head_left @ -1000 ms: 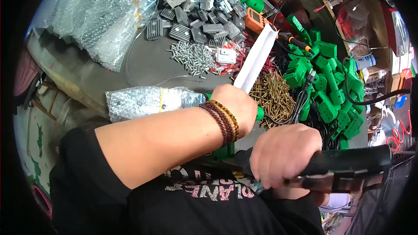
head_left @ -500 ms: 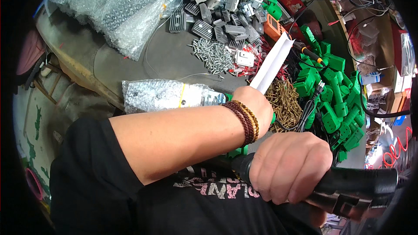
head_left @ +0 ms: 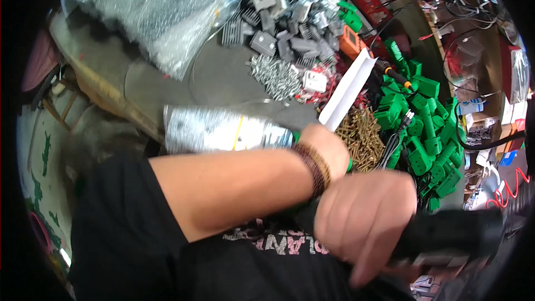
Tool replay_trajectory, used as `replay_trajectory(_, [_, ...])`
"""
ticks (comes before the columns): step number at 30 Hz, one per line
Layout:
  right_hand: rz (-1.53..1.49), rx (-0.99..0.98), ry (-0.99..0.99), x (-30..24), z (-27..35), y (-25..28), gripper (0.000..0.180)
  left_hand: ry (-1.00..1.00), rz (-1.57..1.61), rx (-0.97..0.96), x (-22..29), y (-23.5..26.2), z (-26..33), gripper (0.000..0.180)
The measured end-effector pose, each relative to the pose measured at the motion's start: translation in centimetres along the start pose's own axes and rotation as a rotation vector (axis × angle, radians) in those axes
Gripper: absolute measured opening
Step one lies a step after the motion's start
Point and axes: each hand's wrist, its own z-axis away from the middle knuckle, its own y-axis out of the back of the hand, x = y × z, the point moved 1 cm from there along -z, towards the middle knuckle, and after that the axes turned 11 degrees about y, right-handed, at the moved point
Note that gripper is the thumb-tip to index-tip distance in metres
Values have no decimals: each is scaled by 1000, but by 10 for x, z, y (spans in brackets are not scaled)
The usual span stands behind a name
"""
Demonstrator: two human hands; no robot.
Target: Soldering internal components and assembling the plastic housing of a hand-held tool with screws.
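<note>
My left hand (head_left: 330, 148) reaches across my body, beaded bracelets on its wrist, and is closed on a small green plastic part (head_left: 350, 165) that barely shows under the fingers. It rests at the edge of a pile of brass screws (head_left: 362, 134). Just below it my right hand (head_left: 365, 223) grips the handle of a black power tool (head_left: 451, 235) that points to the right; hand and tool are blurred. A white flat strip (head_left: 348, 89) leans up from behind my left hand.
A heap of green plastic parts (head_left: 424, 125) with black cables lies to the right. Silver screws (head_left: 276, 76), grey metal brackets (head_left: 295, 17) and an orange tool (head_left: 353, 48) lie farther back. A small bag of silver hardware (head_left: 220, 129) and a large plastic bag (head_left: 161, 8) sit to the left.
Both hands have stayed together on the green part and the black tool. The right hand has shifted slightly and is now blurred; the view has tilted a little.
</note>
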Motion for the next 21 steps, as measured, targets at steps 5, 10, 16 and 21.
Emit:
replay_trajectory(5, [322, 419, 303, -86, 6, -33, 24, -22, 154, 348, -2, -1, 22, 29])
replay_trajectory(10, [596, 653, 249, -69, 44, -6, 52, 80, 221, 67, -60, 31, 66, 42])
replay_trajectory(16, [493, 913, 231, -32, 55, 7, 67, 59, 351, 63, -69, 33, 62, 40])
replay_trajectory(21, [468, 811, 184, -51, 62, 16, 57, 46, 424, 27, -70, 35, 61, 44])
